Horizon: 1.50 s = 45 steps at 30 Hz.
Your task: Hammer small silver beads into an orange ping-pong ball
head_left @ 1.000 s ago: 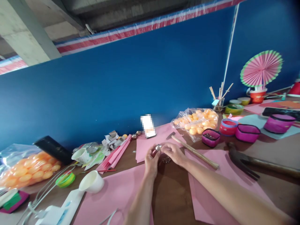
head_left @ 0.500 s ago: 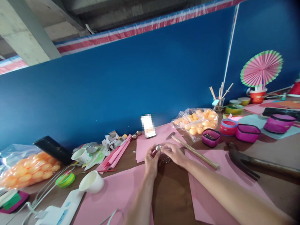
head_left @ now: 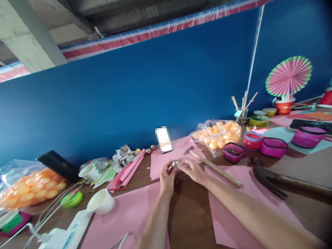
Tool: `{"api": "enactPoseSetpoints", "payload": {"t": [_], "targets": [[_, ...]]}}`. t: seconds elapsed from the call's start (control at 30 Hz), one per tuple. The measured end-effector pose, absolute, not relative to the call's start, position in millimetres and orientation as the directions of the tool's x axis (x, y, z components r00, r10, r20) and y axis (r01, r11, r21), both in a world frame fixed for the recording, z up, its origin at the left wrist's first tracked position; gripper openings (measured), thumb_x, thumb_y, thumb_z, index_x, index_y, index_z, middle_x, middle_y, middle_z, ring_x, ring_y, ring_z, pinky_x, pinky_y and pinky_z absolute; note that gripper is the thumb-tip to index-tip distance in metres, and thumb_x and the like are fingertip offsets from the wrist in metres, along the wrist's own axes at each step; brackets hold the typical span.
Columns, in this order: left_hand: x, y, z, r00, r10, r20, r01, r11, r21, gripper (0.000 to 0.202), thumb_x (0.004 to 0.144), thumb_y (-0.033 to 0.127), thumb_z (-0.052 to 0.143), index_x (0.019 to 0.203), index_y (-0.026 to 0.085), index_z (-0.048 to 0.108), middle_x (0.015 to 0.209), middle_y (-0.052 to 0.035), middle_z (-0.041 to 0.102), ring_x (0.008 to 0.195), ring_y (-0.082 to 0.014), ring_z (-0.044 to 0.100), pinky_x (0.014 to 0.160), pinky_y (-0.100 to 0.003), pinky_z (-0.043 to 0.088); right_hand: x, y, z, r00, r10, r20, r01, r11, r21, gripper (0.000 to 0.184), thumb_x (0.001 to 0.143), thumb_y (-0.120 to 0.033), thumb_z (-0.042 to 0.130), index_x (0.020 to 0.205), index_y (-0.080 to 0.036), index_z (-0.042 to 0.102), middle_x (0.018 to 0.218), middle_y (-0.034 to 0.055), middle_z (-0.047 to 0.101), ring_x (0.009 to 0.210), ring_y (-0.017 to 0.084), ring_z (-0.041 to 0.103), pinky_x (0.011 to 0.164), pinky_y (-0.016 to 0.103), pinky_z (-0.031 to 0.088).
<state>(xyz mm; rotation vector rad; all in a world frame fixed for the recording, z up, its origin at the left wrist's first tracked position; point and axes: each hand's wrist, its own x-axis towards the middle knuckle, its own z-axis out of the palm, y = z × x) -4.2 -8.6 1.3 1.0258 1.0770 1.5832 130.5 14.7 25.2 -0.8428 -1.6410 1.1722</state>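
Observation:
A small shiny metallic ball point(head_left: 175, 163) is held up between the fingertips of my left hand point(head_left: 168, 174), which is closed round it from the left and below. My right hand point(head_left: 192, 168) meets the ball from the right, its thumb and forefinger pinched together at the ball's side. Whether a tiny piece sits in that pinch is too small to make out. Under the hands lies a small heap of dark metallic bits point(head_left: 184, 177) on the brown table point(head_left: 190, 214). Beyond my right hand is a hammer point(head_left: 218, 169) with a wooden handle.
Pink paper sheets point(head_left: 124, 214) flank my arms. A claw hammer point(head_left: 269, 176), purple containers point(head_left: 274, 148) and a bag of orange balls point(head_left: 218, 134) stand right. A white cup point(head_left: 101, 201), power strip point(head_left: 75, 224) and cables lie left. A phone point(head_left: 164, 140) leans against the blue wall point(head_left: 155, 79).

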Motion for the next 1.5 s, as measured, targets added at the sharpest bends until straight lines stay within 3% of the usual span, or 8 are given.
{"api": "enactPoseSetpoints", "payload": {"t": [0.77,0.9,1.1,1.5], "targets": [[-2.1,-10.4,3.3,-0.235,0.961,0.143,-0.181,-0.188,0.965,0.042,0.067,0.024,0.063,0.107,0.017,0.053,0.104,-0.0085,0.062,0.097,-0.0201,0.057,0.085,-0.035,0.043,131.1,22.0,17.5,-0.322,0.915,0.243,0.054,0.274,-0.960,0.024,0.068,-0.040,0.059,0.070,-0.016,0.059,0.078,0.0037,0.063,0.077,0.018,0.058,0.071,0.030,0.046],[-0.9,-11.4,5.5,-0.213,0.965,0.150,-0.187,-0.191,0.964,0.042,0.067,0.023,0.062,0.108,0.018,0.052,0.104,-0.0084,0.062,0.097,-0.0196,0.057,0.086,-0.035,0.043,129.6,23.5,16.0,-0.294,0.923,0.250,0.007,0.264,-0.965,0.025,0.065,-0.040,0.062,0.073,-0.018,0.055,0.081,0.0025,0.062,0.076,0.017,0.058,0.070,0.029,0.046],[-2.3,-11.5,5.3,-0.218,0.960,0.173,-0.154,-0.209,0.966,0.042,0.068,0.023,0.062,0.108,0.017,0.053,0.102,-0.0079,0.063,0.096,-0.0197,0.057,0.086,-0.035,0.043,128.3,26.3,11.5,-0.338,0.897,0.284,-0.141,0.250,-0.958,0.031,0.067,-0.035,0.062,0.091,-0.018,0.053,0.093,0.0042,0.062,0.087,0.017,0.058,0.078,0.031,0.045],[-2.1,-11.9,4.4,-0.195,0.964,0.178,-0.119,-0.204,0.972,0.046,0.069,0.026,0.060,0.113,0.017,0.050,0.103,-0.0095,0.062,0.095,-0.0217,0.057,0.083,-0.036,0.045,125.3,26.1,11.6,-0.294,0.936,0.192,-0.119,0.163,-0.979,0.031,0.063,-0.030,0.065,0.088,-0.015,0.057,0.090,0.0057,0.063,0.083,0.017,0.059,0.077,0.031,0.047]]}}
